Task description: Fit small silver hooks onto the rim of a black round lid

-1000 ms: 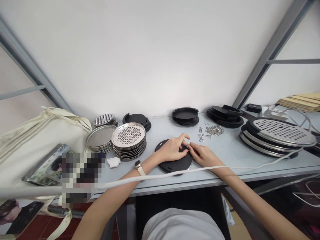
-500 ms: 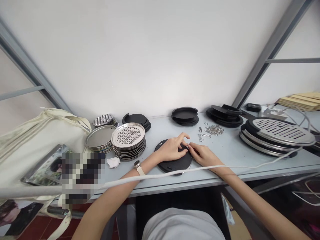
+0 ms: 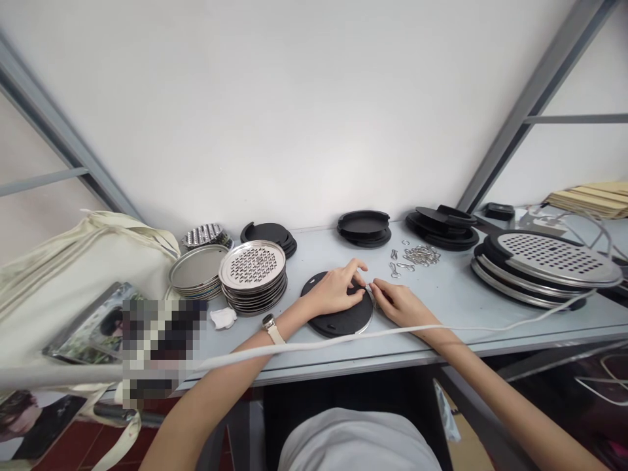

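A round black disc (image 3: 338, 322) with a metal rim showing at its lower right lies on the table near its front edge. My left hand (image 3: 341, 288) rests on top of it, fingers bent and gripping near its right edge. Just right of the disc, my right hand (image 3: 396, 301) pinches a small metal piece (image 3: 369, 288) at the disc's edge; its shape is mostly hidden by the fingers. Behind my right hand lies a pile of small metal clips (image 3: 420, 256), with a few loose ones beside it.
Grater discs (image 3: 254, 297) and plain metal discs (image 3: 195, 269) are stacked at left. Black holders (image 3: 363, 226) stand along the wall, with larger grater discs (image 3: 549, 258) at right. A white cable (image 3: 314, 345) crosses in front of my forearms. A cream bag (image 3: 73, 275) hangs at left.
The black disc has turned slightly and shifted a little left under my left hand. A small gap with metal now shows between my two hands' fingertips.
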Demonstrator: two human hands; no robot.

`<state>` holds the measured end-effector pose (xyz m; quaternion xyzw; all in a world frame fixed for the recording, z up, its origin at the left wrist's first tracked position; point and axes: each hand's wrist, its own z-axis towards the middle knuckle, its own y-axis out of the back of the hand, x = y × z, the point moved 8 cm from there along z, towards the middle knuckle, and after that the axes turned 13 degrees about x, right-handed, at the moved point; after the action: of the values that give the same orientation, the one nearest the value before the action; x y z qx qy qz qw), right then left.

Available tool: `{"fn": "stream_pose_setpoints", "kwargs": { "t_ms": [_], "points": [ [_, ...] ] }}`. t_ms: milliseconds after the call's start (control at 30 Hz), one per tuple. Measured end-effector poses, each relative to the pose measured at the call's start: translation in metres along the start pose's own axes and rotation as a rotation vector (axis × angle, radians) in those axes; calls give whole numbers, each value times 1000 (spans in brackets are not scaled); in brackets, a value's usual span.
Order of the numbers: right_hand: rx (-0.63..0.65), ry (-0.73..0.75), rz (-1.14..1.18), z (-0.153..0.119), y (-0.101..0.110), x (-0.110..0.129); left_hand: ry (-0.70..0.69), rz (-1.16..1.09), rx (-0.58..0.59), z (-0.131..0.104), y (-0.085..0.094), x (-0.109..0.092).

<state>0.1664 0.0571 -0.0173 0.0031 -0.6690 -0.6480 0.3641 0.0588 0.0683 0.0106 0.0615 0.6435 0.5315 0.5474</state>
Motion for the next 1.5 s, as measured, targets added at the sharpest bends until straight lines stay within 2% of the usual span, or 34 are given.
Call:
{"fn": "stream_pose_setpoints", "kwargs": {
  "t_ms": [200,567,700,833,1500],
  "points": [
    [-5,-11,-5,0,0,1,-10,-20,-39,-1,3,1],
    [79,-7,4,-1,-4,-1,-102,-103,43,1,-6,-8],
    [66,-4,-1,-1,-3,-1,-96,-48,22,0,-4,-8],
    [55,8,6,-1,-2,0,-72,-10,50,1,-7,-7],
    [75,33,19,-1,-4,0,-76,-73,85,2,-9,-7]
  ]
}}
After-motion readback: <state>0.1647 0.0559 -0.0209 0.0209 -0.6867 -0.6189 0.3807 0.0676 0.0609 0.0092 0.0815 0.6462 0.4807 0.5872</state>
